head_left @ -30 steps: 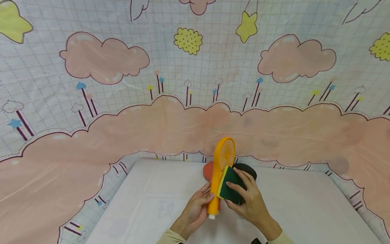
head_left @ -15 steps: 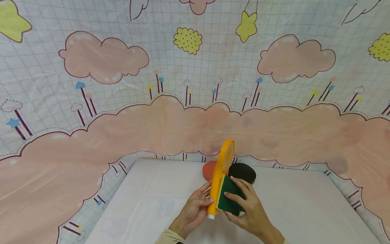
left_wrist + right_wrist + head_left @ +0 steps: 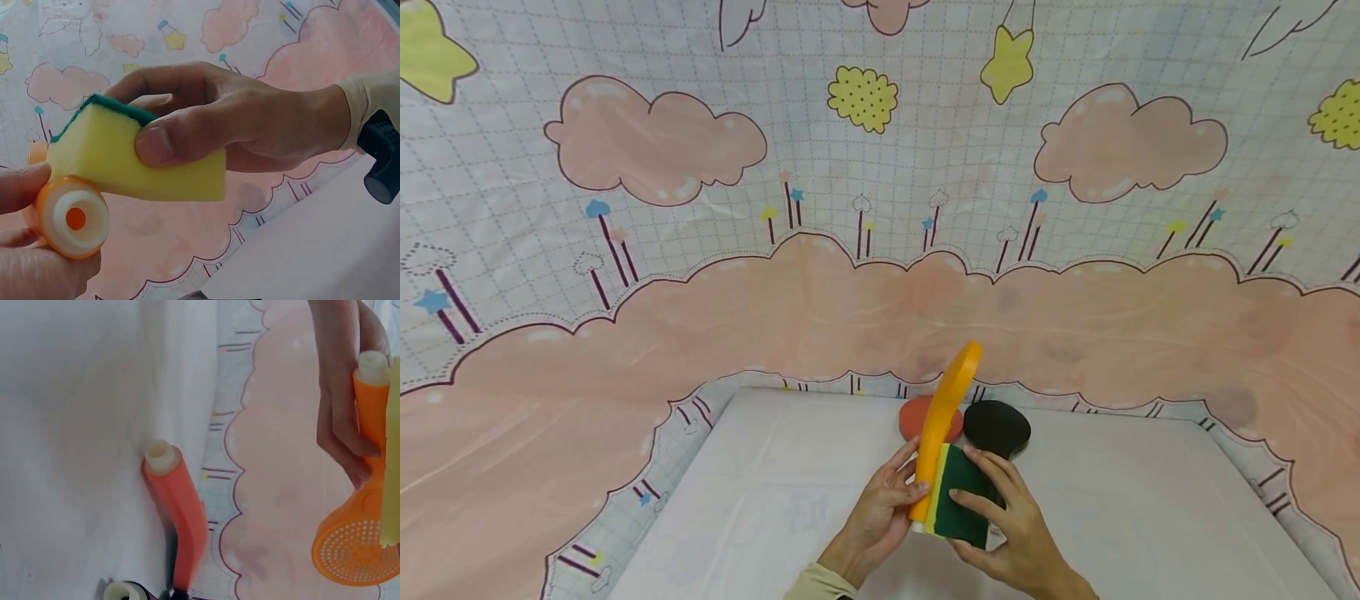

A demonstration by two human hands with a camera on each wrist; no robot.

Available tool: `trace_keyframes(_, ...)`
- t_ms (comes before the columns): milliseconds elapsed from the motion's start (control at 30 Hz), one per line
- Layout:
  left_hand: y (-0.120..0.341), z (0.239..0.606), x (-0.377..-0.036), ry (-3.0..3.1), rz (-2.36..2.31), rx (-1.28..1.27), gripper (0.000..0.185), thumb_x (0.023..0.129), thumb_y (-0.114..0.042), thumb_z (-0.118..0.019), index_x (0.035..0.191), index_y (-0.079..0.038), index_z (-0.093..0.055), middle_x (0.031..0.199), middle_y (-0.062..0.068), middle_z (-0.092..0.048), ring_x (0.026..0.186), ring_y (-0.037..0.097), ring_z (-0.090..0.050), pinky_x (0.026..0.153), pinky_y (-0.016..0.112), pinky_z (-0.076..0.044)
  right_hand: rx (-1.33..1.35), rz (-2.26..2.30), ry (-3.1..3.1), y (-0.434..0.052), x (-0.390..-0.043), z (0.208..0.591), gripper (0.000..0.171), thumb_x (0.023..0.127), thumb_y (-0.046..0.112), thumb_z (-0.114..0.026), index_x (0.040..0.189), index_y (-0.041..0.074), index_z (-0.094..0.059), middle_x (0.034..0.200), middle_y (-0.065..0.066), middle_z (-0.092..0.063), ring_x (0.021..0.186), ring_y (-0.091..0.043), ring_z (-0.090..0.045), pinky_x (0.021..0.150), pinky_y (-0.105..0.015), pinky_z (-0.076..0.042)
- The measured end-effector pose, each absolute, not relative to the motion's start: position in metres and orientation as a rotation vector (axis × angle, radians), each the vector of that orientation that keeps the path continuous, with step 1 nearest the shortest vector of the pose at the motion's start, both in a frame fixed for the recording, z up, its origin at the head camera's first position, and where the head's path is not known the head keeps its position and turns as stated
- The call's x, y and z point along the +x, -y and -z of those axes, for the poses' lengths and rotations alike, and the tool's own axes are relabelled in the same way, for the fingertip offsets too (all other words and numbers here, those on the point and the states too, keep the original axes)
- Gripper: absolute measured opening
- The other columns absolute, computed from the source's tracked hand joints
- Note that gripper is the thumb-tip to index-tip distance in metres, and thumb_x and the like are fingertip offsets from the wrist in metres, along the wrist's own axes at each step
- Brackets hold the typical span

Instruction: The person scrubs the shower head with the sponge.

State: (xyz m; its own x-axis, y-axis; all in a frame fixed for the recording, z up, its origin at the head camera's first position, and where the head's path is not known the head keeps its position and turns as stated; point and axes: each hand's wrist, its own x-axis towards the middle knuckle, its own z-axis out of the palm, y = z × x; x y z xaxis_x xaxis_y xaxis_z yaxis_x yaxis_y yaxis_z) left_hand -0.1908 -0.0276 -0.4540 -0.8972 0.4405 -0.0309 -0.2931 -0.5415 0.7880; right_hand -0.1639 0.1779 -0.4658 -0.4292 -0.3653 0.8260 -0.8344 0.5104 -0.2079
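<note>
In the head view my left hand (image 3: 880,512) grips an orange shower head (image 3: 953,383) by its handle, head end up and tilted to the right. The perforated face (image 3: 350,553) shows in the right wrist view. My right hand (image 3: 1026,529) holds a sponge (image 3: 964,500), green scouring side outward, its yellow foam against the lower handle. In the left wrist view the right thumb presses on the foam (image 3: 169,178), and the handle's white hollow end (image 3: 64,214) points at the camera.
On the white table (image 3: 760,467) behind the hands lie a red shower head (image 3: 913,415) and a black one (image 3: 997,425), side by side. Their white connector ends show in the right wrist view. A patterned cloth (image 3: 820,317) rises behind the table.
The sponge has slid down the handle to near its white end. The orange shower head has turned, so its perforated face has swung out of the head view and its edge shows.
</note>
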Motion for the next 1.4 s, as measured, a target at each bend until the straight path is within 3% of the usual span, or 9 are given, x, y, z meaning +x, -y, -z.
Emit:
trace_keyframes(433,0.027,0.453,-0.192,-1.199,-2.421,0.189,0.067,0.095,0.007,-0.051,0.155,-0.014,-0.03,0.153,0.016,-0.035,0.13,0.023,-0.051,0.106,0.035,-0.045,1.006,-0.789,1.977,-0.176,-0.177,0.462,0.039,0.087,0.049,-0.069,0.116,0.023,-0.07,0.142,-0.02,-0.052,0.129,-0.026,-0.044,0.113,-0.015,-0.029)
trace_keyframes(867,0.028,0.454,-0.19,-1.26,-2.345,0.171,0.066,0.093,0.007,-0.051,0.154,-0.014,-0.033,0.142,0.014,-0.043,0.117,0.022,-0.056,0.1,0.033,-0.052,0.963,-0.677,1.989,-0.185,-0.188,0.449,0.037,0.088,0.052,-0.066,0.112,0.024,-0.072,0.14,-0.02,-0.053,0.128,-0.031,-0.045,0.114,-0.014,-0.026)
trace_keyframes(1100,0.028,0.455,-0.187,-1.253,-2.334,0.163,0.067,0.093,0.007,-0.051,0.154,-0.014,-0.034,0.146,0.015,-0.041,0.116,0.022,-0.056,0.106,0.036,-0.047,0.934,-0.582,1.924,-0.192,-0.196,0.441,0.04,0.092,0.053,-0.06,0.109,0.02,-0.074,0.139,-0.023,-0.054,0.125,-0.037,-0.047,0.117,-0.017,-0.024)
trace_keyframes(1400,0.03,0.456,-0.186,-1.262,-2.317,0.19,0.067,0.09,0.008,-0.052,0.152,-0.013,-0.036,0.137,0.013,-0.044,0.105,0.02,-0.058,0.092,0.031,-0.053,0.792,-0.517,1.894,-0.205,-0.204,0.431,0.047,0.094,0.056,-0.054,0.109,0.016,-0.073,0.139,-0.026,-0.053,0.122,-0.042,-0.046,0.117,-0.017,-0.022)
